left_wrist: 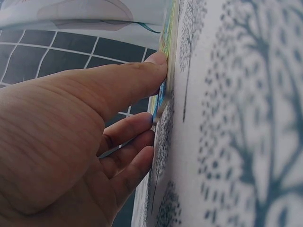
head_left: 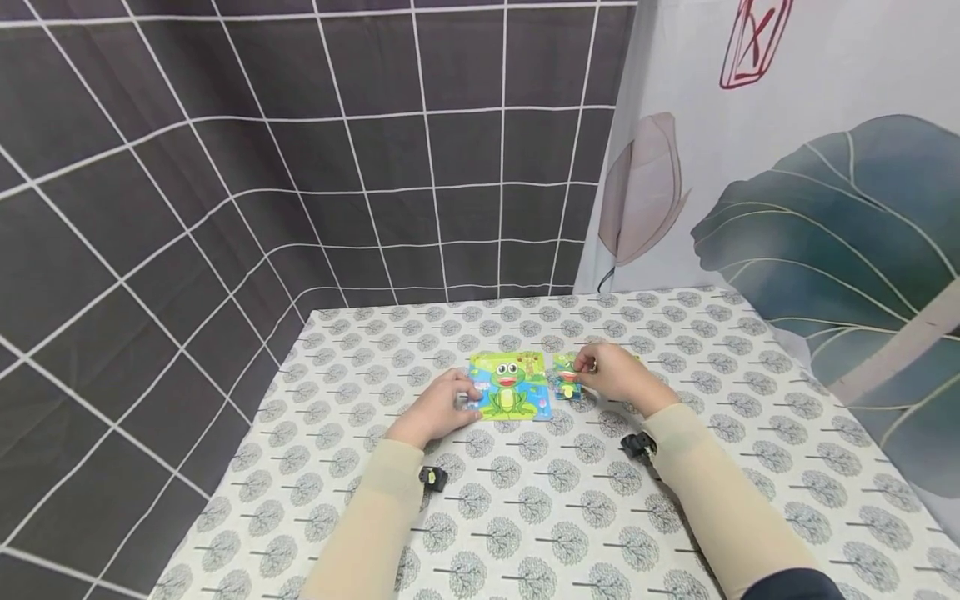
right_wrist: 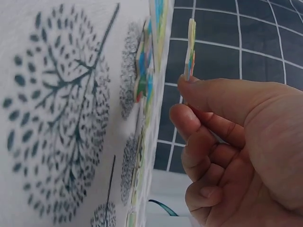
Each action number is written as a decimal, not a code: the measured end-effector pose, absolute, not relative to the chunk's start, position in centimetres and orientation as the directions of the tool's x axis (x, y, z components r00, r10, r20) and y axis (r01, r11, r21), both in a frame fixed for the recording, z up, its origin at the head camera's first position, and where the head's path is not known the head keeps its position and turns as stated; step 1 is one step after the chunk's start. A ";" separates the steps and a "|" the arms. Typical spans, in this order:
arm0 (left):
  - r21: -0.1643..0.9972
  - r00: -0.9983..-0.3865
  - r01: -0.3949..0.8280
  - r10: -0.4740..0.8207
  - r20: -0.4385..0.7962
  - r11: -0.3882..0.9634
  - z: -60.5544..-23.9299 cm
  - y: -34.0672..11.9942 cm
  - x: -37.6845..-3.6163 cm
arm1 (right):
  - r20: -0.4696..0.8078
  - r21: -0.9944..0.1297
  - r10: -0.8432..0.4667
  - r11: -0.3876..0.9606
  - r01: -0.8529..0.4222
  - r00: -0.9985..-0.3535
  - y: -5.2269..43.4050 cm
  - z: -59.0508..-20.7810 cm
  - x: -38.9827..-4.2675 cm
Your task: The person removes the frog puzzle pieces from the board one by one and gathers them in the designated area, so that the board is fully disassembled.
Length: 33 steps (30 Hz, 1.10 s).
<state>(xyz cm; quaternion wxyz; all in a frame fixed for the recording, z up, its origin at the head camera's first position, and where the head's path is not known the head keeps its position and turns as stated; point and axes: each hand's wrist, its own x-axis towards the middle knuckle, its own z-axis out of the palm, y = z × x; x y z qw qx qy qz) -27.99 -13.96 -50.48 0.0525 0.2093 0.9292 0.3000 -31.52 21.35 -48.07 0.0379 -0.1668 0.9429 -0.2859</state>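
A frog picture card (head_left: 510, 392), green and blue, lies flat on the table. My left hand (head_left: 442, 404) rests at its left side; in the left wrist view the thumb (left_wrist: 156, 64) presses the card's edge and the other fingertips sit close by. Between thumb and index finger my right hand (head_left: 615, 375) pinches a thin jigsaw puzzle piece (right_wrist: 190, 49), held up edge-on in the right wrist view. Several more puzzle pieces (head_left: 570, 392) with parts of a frog lie just right of the card, partly hidden by the right hand.
A white tablecloth (head_left: 525, 508) printed with grey trees covers the table. A dark grid-patterned curtain (head_left: 465, 150) hangs behind and to the left. At the right hangs a white curtain (head_left: 675, 275) with big leaf prints. Small black cameras (head_left: 432, 478) sit at both wrists.
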 end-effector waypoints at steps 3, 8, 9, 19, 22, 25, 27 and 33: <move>0.578 -0.907 0.355 0.420 0.024 0.734 -50.5 -14.0 -28.0 | 0.028 -0.561 -0.326 0.777 -0.285 -0.945 21.8 -48.0 -31.5; 0.574 -0.910 0.346 0.414 0.014 0.742 -50.6 -14.0 -28.1 | 0.019 -0.572 -0.313 0.776 -0.267 -0.949 22.6 -48.2 -31.6; 0.575 -0.910 0.345 0.414 0.013 0.742 -50.6 -14.0 -28.1 | 0.016 -0.572 -0.317 0.775 -0.269 -0.948 22.8 -48.2 -31.6; 0.584 -0.909 0.347 0.417 0.016 0.734 -50.5 -14.0 -28.1 | -0.024 -0.579 -0.324 0.776 -0.251 -0.946 24.4 -48.2 -31.9; 0.589 -0.909 0.342 0.417 0.009 0.732 -50.5 -14.0 -28.1 | -0.057 -0.588 -0.326 0.775 -0.232 -0.944 24.8 -48.3 -31.9; 0.591 -0.910 0.337 0.414 0.006 0.733 -50.6 -14.0 -28.1 | -0.068 -0.592 -0.337 0.771 -0.234 -0.939 25.2 -48.3 -32.0; 0.591 -0.912 0.334 0.410 0.007 0.734 -50.6 -14.0 -28.1 | -0.072 -0.596 -0.342 0.768 -0.234 -0.937 25.4 -48.3 -32.0; 0.587 -0.914 0.335 0.406 0.011 0.737 -50.6 -14.1 -28.1 | -0.093 -0.598 -0.344 0.770 -0.224 -0.934 26.0 -48.5 -32.3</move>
